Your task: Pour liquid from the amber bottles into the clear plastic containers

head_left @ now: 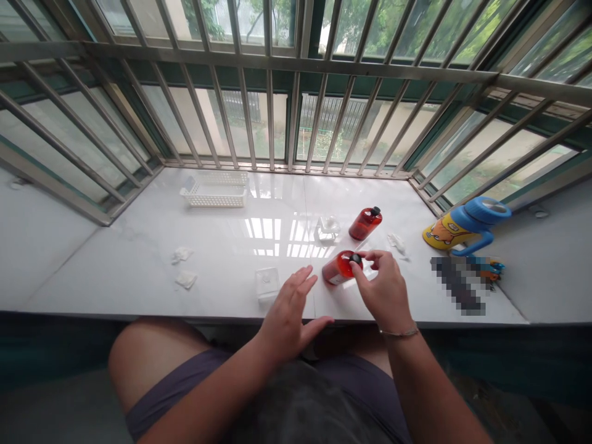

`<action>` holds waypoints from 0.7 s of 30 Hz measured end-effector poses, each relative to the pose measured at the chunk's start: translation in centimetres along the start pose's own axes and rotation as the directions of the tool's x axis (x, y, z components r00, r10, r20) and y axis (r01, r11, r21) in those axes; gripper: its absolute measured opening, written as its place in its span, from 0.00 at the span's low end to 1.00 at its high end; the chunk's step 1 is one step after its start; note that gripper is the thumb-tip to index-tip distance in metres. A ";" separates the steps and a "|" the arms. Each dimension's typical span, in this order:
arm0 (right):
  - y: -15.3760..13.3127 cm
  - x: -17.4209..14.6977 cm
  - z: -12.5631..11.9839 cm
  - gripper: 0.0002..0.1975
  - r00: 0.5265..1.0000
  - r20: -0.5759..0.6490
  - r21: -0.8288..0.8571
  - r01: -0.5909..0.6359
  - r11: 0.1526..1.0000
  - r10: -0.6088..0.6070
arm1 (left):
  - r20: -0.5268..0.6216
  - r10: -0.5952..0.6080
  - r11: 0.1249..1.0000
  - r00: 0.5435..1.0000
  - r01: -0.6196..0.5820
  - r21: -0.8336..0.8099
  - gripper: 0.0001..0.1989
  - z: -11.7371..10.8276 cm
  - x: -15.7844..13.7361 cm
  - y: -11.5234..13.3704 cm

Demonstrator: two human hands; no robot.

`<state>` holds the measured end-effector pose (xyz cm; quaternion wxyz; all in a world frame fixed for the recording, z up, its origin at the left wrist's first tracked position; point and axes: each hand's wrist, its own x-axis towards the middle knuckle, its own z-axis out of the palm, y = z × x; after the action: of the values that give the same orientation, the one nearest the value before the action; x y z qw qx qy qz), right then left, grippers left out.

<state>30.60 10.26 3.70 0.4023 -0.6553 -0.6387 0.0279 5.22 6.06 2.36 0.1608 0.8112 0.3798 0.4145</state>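
Observation:
A red bottle (333, 269) with a black cap (356, 259) stands upright near the front of the white counter. My right hand (383, 280) pinches the cap between thumb and fingers. To the left of that bottle, my left hand (289, 317) hovers with fingers stretched and thumb apart, holding nothing. Just beyond its fingertips sits a small clear square container (267, 283). Farther back is a second red bottle (365, 224), also black-capped. Beside it lies another clear container (328, 229).
At the back left is a white perforated basket (217, 196). Crumpled white tissues (185, 280) lie at left, and one tissue (396, 245) at right. A blue and yellow handled flask (462, 227) stands at the right, behind a blurred-out dark object (457, 285). Metal window bars (296, 117) edge the counter.

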 end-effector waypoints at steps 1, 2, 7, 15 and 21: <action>0.8 0.5 -0.4 0.14 1.000 -0.013 -0.022 -0.024 0.999 0.024 | -0.024 -0.031 0.999 0.999 0.032 0.028 0.37 -1.3 -0.7 -0.4; 1.7 0.9 -0.7 0.16 0.999 -0.024 -0.045 -0.045 0.998 0.044 | -0.050 -0.069 0.996 0.996 0.072 0.057 0.33 -2.6 -1.5 -1.1; 5.6 3.1 -1.9 0.19 0.989 -0.099 -0.142 -0.124 0.982 0.111 | -0.224 -0.234 0.923 0.946 0.288 0.254 0.13 -8.0 -5.3 -5.7; 8.7 4.1 -1.9 0.17 0.971 -0.182 -0.208 -0.194 0.959 0.157 | -0.433 -0.410 0.719 0.802 0.577 0.388 0.12 -14.2 -8.8 -10.6; 7.9 2.6 -2.4 0.19 0.965 -0.245 -0.181 -0.144 0.973 0.097 | -0.440 -0.438 0.666 0.784 0.612 0.426 0.14 -15.4 -8.7 -12.0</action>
<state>38.85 12.39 2.12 0.4054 -0.7286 -0.5450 -0.0886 -15.96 6.66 -0.04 -0.0240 0.6024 0.7214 0.3408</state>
